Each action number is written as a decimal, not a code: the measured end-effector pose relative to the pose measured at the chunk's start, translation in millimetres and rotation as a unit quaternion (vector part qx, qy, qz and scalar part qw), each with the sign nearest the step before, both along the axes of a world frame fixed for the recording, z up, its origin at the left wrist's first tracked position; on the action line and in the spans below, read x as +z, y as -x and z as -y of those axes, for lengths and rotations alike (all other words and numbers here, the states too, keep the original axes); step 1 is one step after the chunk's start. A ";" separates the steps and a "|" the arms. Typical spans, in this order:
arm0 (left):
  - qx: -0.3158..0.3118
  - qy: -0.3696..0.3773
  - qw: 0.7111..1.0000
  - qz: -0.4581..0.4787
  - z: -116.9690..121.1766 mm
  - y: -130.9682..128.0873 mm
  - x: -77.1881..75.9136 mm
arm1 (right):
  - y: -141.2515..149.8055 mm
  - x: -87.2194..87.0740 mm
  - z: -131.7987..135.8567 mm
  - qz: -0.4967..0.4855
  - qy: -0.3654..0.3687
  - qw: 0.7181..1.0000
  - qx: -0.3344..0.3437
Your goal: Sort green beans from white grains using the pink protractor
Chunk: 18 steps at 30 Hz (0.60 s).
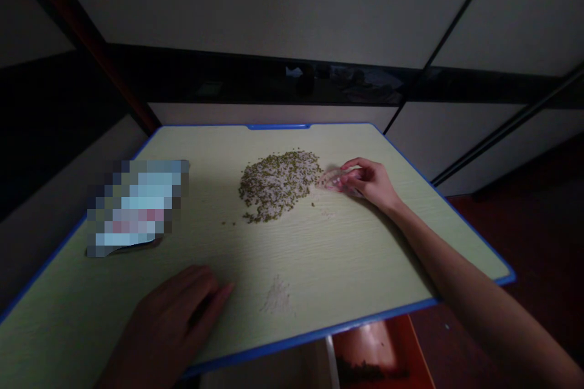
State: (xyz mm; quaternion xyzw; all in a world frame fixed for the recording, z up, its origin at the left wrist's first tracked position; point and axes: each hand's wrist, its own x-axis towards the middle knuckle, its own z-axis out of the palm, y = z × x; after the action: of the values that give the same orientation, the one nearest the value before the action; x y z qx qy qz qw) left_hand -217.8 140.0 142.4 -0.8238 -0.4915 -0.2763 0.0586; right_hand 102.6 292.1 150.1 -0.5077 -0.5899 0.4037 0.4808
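Note:
A mixed pile of green beans and white rice-like grains (280, 182) lies spread in the middle of the pale table (191, 140). My right hand (367, 182) is at the pile's right edge, fingers closed on a clear plastic container (329, 179) whose exact shape I cannot make out. Some pale grains show against the plastic. In the near left, my left hand (176, 310) is in shadow on or just above the tabletop, thumb apart from loosely bent fingers, holding nothing. Right of it lies a small heap of white grains (277, 296).
A blurred-out packet (139, 206) lies on the table's left side. A blue rim (474, 237) edges the tabletop. Below the near edge are a white bin (332, 361) and an orange bin (401, 340) with dark stuff inside. Cabinet panels (255, 0) stand behind.

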 end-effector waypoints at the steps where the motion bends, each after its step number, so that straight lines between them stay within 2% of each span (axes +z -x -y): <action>1: -0.002 0.003 1.000 0.002 -0.2 -0.1 -0.3 | -0.1 -0.6 -0.6 -0.002 0.004 1.000 -0.004; 10: -0.004 0.016 1.000 0.017 0.8 0.3 2.0 | -2.5 -1.0 -2.8 0.001 0.003 0.999 -0.033; 18: -0.012 0.012 1.000 0.014 -1.2 -2.1 4.2 | -1.1 -2.4 -1.7 -0.009 0.010 1.000 -0.008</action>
State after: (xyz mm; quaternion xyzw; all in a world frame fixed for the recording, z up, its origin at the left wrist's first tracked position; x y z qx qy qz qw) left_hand -215.8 141.2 146.6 -0.8264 -0.4855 -0.2825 0.0391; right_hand 103.8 293.7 147.6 -0.5138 -0.5776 0.4100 0.4840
